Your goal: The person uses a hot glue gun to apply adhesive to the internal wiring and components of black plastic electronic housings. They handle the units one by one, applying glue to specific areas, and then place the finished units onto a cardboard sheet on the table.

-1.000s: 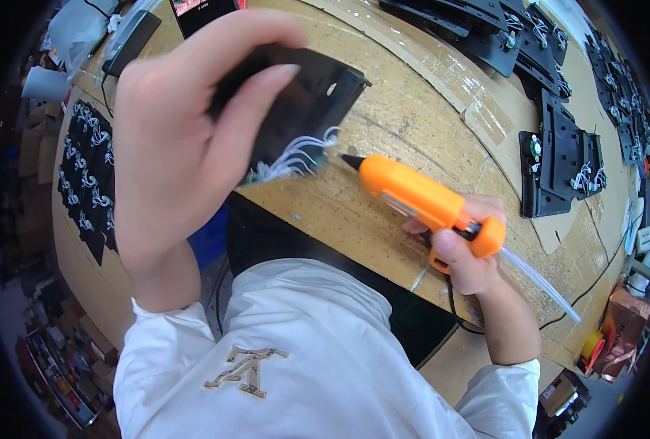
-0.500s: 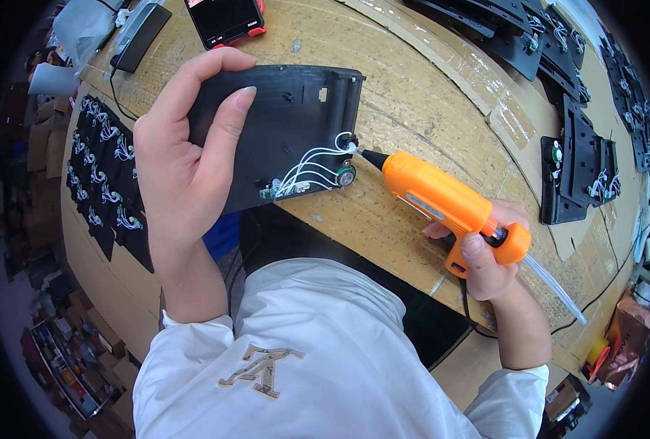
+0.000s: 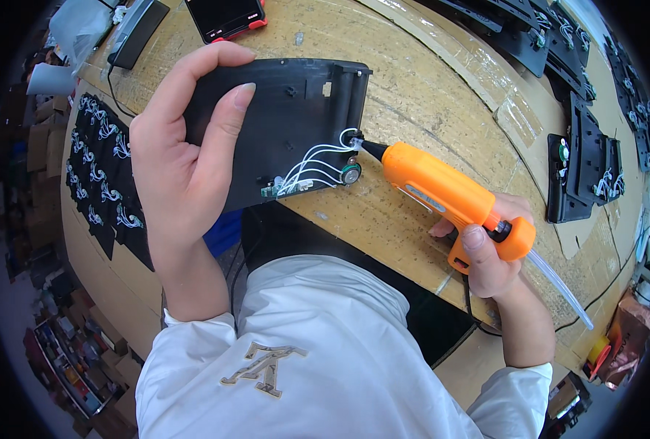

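My left hand (image 3: 190,150) grips a black plastic panel (image 3: 266,124) by its far left edge, thumb on its inner face and fingers over the rim. White wires (image 3: 312,157) fan across the panel's near right corner, from a small green circuit board (image 3: 280,188) toward a round metal component (image 3: 350,173) and a connector at the right edge. My right hand (image 3: 489,249) is closed around the handle of an orange hot glue gun (image 3: 438,186), whose black nozzle meets the panel edge where the wires gather. A clear glue stick (image 3: 559,289) sticks out of the gun's back.
Several black panels with wired boards (image 3: 588,161) are stacked at the right and far right. More wired black pieces (image 3: 102,168) lie on cardboard at the left. A phone in a red case (image 3: 226,18) sits at the far edge, and the gun's cord (image 3: 478,322) trails along the table.
The panel and the glue gun have shifted slightly to the right in view. The nozzle stays at the wires by the panel's edge, and both hands keep their grips.
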Demonstrator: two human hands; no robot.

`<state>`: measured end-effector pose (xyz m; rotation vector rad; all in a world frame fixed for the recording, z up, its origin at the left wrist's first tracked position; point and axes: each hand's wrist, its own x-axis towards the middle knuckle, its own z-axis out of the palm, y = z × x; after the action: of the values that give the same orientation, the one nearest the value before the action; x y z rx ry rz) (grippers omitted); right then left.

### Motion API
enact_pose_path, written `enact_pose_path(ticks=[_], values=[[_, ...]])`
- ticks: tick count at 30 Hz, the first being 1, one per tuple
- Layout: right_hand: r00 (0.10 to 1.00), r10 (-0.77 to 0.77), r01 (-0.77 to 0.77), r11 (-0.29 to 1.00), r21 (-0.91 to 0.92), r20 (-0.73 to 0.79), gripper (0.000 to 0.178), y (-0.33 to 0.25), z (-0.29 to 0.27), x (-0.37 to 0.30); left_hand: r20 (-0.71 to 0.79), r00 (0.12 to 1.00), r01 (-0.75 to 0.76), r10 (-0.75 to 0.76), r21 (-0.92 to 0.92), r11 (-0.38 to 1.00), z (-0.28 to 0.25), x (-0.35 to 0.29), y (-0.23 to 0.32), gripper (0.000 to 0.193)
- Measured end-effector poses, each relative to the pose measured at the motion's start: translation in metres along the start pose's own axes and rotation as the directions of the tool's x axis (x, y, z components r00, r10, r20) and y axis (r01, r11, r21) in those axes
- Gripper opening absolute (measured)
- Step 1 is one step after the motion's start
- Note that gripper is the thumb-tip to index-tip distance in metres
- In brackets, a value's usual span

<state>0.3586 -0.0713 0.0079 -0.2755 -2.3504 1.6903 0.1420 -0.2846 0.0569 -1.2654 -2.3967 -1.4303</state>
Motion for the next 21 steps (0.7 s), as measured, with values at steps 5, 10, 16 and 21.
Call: enact_pose_path(ticks=[5, 10, 16, 21], values=[[1.000, -0.001, 0.001, 1.000, 0.002, -0.014, 0.027, -0.0020, 0.0014, 0.0018, 0.007, 1.000, 0.030, -0.030, -0.009, 1.000, -0.0012, -0.0005, -0.0023, 0.020], [1.000, -0.018, 0.018, 1.000, -0.014, -0.018, 0.026, -0.0002, 0.0032, 0.0021, -0.012, 0.999, 0.038, -0.038, -0.001, 0.999, -0.0011, -0.0048, -0.0076, 0.021], [1.000, -0.010, 0.010, 0.999, -0.049, 0.003, 0.030, -0.0038, 0.0011, 0.0042, -0.019, 0.997, 0.077, -0.078, -0.046, 0.996, -0.0007, -0.0063, -0.0096, 0.022], [1.000, 0.001, -0.001, 1.000, -0.031, -0.011, 0.032, -0.0078, 0.0028, 0.0063, -0.028, 0.994, 0.101, -0.103, -0.053, 0.993, 0.0003, -0.0072, -0.0106, 0.021]])
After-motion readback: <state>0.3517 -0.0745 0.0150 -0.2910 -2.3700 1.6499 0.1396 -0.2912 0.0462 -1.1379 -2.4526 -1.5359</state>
